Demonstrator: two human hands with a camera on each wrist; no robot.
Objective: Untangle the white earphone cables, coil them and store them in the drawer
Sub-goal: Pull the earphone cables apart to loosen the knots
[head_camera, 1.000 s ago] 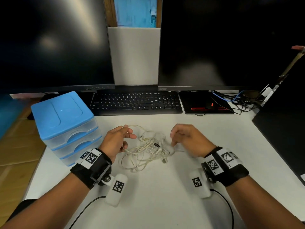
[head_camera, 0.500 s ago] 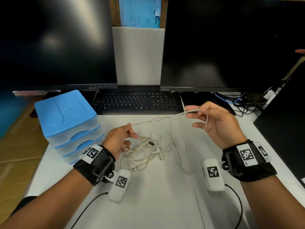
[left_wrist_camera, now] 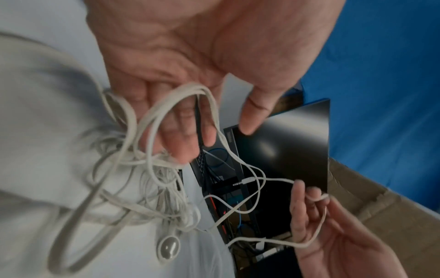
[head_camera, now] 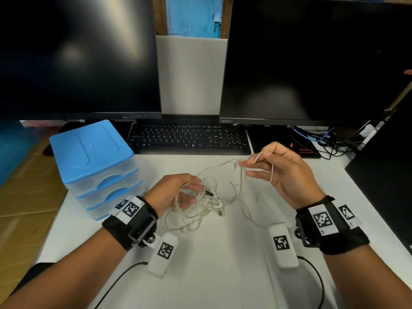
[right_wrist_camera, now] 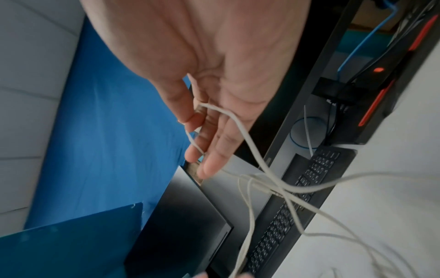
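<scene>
The white earphone cables [head_camera: 200,210] lie in a loose tangle on the white table [head_camera: 223,275], with an earbud [head_camera: 220,212] and a dark jack plug [head_camera: 209,193] showing. My left hand [head_camera: 189,192] hovers at the tangle's left, with several loops hooked over its curled fingers [left_wrist_camera: 185,131]. An earbud [left_wrist_camera: 167,248] dangles below them. My right hand [head_camera: 258,161] is raised to the right near the keyboard. It pinches one strand [right_wrist_camera: 252,148] between thumb and forefinger, and a loop hangs round its fingers [right_wrist_camera: 207,146]. The blue-topped clear drawer unit [head_camera: 95,161] stands at the left with its drawers closed.
A black keyboard [head_camera: 189,139] lies behind the hands under two dark monitors [head_camera: 78,56] [head_camera: 312,59]. A black pad with red stripes [head_camera: 289,146] and a bunch of dark and blue cables [head_camera: 334,139] sit at the back right. A black panel [head_camera: 390,175] borders the table's right side.
My right hand rose from the tangle up and to the right, drawing one strand out. That strand was taut half a second ago and now hangs slack. My left hand stayed by the tangle.
</scene>
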